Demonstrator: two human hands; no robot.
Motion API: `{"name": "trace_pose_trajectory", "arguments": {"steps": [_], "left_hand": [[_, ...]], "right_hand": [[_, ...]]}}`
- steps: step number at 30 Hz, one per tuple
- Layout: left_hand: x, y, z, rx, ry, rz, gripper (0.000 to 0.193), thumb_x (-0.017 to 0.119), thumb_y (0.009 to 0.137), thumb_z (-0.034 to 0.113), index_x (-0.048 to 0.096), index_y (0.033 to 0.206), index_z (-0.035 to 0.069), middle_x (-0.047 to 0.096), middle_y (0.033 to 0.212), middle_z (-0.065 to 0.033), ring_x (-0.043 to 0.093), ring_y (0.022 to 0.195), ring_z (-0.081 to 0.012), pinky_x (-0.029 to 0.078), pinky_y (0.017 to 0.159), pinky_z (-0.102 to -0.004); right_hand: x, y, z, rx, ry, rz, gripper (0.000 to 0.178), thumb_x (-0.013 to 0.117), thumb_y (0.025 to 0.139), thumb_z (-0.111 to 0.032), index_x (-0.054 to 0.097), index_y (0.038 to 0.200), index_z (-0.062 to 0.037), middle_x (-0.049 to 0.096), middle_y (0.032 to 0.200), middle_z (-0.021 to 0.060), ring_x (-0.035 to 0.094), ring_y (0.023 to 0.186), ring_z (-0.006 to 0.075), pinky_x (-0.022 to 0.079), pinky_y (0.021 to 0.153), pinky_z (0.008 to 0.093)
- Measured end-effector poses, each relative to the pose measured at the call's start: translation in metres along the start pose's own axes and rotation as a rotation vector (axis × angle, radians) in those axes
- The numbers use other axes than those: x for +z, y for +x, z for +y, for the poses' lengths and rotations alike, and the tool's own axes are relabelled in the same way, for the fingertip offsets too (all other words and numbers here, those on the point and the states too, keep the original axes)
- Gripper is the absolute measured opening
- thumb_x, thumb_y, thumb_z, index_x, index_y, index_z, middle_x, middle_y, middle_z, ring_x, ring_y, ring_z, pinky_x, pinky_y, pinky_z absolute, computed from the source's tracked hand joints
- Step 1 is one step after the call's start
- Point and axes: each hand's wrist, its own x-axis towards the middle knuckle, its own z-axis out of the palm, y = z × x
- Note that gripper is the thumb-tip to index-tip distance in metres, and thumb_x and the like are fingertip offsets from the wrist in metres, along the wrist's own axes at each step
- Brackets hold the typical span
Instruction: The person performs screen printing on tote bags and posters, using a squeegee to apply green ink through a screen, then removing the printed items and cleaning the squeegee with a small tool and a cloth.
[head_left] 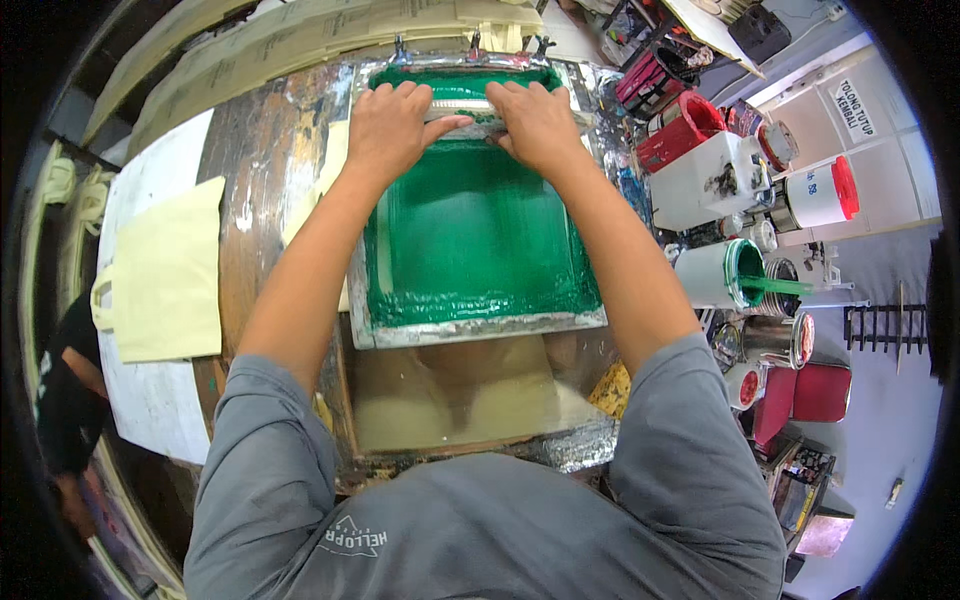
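Note:
A screen printing frame [480,333] lies flat on the worktable, its mesh [475,235] coated with wet green ink. My left hand [388,132] and my right hand [540,128] are at its far end, both closed on a squeegee [460,106] that spans the mesh crosswise. My thumbs lie on the near side of it, and the rest of the fingers curl over the far side. Beyond the squeegee, thicker green ink [460,86] sits in a band. Hinge clamps [475,42] stand at the frame's far edge.
On the left, a cream tote bag [170,275] lies on a white sheet [150,405]. More cream bags [270,60] line racks at the far left. Another person [75,380] is at the left edge. Ink containers crowd the right, including a tub of green ink [740,272] with a coated stick.

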Motion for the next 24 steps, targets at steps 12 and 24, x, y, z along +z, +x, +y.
{"name": "trace_pose_trajectory", "arguments": {"steps": [12,24], "left_hand": [[-0.134,-0.137,0.102,-0.026,-0.091,-0.031,0.055,0.077,0.080,0.062,0.059,0.076,0.010,0.058,0.076,-0.0051,0.058,0.074,-0.0265,0.046,0.068,-0.0402],[-0.158,-0.230,0.085,-0.557,-0.287,-0.111,0.102,0.095,0.062,0.055,0.062,0.143,0.005,0.057,0.103,-0.0048,0.053,0.099,-0.0224,0.040,0.092,-0.0423]], "right_hand": [[-0.063,-0.182,-0.087,-0.044,0.094,0.025,0.056,0.085,0.071,-0.014,0.058,0.120,-0.0139,0.063,0.103,0.0045,0.062,0.101,0.0297,0.040,0.084,0.0489],[-0.109,-0.210,-0.100,0.034,0.178,0.106,0.043,0.078,0.085,-0.020,0.062,0.125,-0.0181,0.061,0.111,0.0083,0.057,0.111,0.0296,0.037,0.100,0.0518]]}}
